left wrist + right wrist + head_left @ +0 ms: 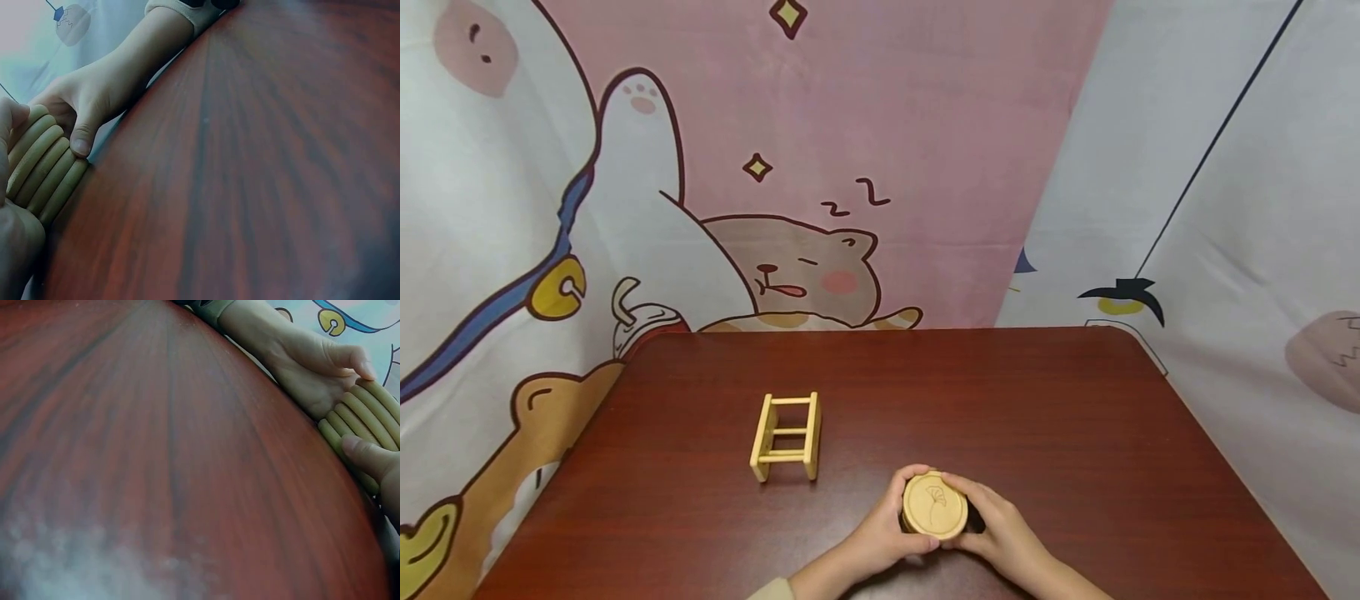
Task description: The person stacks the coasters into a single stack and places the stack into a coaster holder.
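A stack of several round wooden coasters [935, 506] is between both hands at the near side of the table; the top one bears a ginkgo-leaf engraving. My left hand [880, 529] grips the stack from the left, thumb at its near edge. From the right, my right hand [1003, 533] curls round the same stack, its fingers at the far edge and thumb at the near one. Both wrist views show the coasters' rounded edges [44, 165] layered closely, the lowest coaster [331, 437] right at the tabletop.
A small light-wood rack [789, 456] with crossbars stands left of the hands on the dark red-brown table [1037, 400]. Behind and beside the table hangs a cloth [955, 167] printed with cartoon animals.
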`<state>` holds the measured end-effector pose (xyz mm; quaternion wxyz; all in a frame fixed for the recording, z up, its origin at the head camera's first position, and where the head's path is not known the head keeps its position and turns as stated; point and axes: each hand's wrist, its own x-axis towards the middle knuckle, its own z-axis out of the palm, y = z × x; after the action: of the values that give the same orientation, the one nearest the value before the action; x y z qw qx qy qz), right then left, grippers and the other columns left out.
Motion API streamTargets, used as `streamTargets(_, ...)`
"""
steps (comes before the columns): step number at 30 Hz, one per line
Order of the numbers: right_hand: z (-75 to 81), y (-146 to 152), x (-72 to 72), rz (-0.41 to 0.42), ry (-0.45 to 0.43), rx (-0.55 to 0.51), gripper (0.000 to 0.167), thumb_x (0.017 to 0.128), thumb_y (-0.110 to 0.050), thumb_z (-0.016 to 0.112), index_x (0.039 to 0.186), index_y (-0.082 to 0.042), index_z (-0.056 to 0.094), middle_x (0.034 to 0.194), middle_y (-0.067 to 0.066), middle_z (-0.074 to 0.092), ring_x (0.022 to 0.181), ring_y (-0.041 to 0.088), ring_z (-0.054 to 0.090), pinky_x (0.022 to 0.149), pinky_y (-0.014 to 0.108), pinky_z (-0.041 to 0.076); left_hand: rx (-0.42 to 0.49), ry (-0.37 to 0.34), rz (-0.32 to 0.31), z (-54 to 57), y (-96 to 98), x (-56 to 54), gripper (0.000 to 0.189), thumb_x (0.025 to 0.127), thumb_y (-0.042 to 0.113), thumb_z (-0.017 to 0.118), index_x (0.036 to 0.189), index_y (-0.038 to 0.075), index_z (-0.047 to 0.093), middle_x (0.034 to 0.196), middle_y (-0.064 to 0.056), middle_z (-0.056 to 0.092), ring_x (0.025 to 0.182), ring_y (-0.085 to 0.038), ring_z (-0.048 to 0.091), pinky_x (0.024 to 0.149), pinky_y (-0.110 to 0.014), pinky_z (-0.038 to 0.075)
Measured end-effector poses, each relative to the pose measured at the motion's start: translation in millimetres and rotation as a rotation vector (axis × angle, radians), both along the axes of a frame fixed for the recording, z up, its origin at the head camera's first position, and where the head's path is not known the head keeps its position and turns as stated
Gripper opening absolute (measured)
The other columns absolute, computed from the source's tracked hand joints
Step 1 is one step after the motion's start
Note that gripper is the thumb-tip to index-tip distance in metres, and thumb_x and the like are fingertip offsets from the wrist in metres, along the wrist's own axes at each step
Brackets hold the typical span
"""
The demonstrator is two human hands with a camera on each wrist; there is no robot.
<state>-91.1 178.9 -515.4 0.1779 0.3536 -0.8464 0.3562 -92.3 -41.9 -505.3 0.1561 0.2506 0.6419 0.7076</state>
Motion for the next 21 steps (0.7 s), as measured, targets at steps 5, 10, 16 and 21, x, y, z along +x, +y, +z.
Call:
streamTargets(5, 0.5, 0.5, -2.1, 0.016, 0.019, -0.022, 0.083, 0.066, -0.034, 0.084, 0.138, -0.010, 0.050, 0.123, 0.002, 0.061, 0.105, 0.019, 0.060, 0.082, 0.034, 0.051, 0.030, 0.000, 0.014, 0.7, 2.1, 0.1, 0.080, 0.073, -0.002, 0.076, 0.139, 0.012, 0.032, 0.142, -0.006, 0.042, 0.129, -0.021, 0.039, 0.107, -0.028, 0.019)
streamTargets(10, 0.1, 1.3, -3.4, 0.031, 0.006, -0.038, 0.083, 0.066, -0.032, 0.084, 0.138, -0.008, 0.050, 0.125, 0.003, 0.060, 0.107, 0.020, 0.060, 0.083, 0.033, 0.051, 0.046, 0.014, 0.025, 0.5, 3.3, -0.2, 0.079, 0.073, -0.002, 0.076, 0.139, 0.009, 0.033, 0.141, -0.009, 0.044, 0.128, -0.021, 0.041, 0.106, -0.027, 0.020)
streamTargets(16, -0.9, 1.6, -4.1, 0.064, 0.003, -0.066, 0.083, 0.067, -0.029, 0.084, 0.138, -0.004, 0.049, 0.126, 0.007, 0.059, 0.108, 0.022, 0.060, 0.087, 0.028, 0.047, 0.081, -0.024, 0.028, 1.5, 5.1, -0.4, 0.079, 0.072, -0.005, 0.074, 0.138, 0.006, 0.033, 0.141, -0.013, 0.043, 0.126, -0.021, 0.042, 0.105, -0.026, 0.024)
streamTargets(21, -1.7, 3.5, -4.9, 0.062, -0.014, -0.077, 0.083, 0.067, -0.028, 0.084, 0.138, -0.004, 0.049, 0.126, 0.008, 0.060, 0.108, 0.022, 0.059, 0.092, 0.021, 0.042, 0.114, -0.051, 0.024, 2.6, 7.2, -0.2, 0.078, 0.071, -0.010, 0.071, 0.138, 0.003, 0.032, 0.141, -0.016, 0.041, 0.126, -0.021, 0.042, 0.103, -0.027, 0.029)
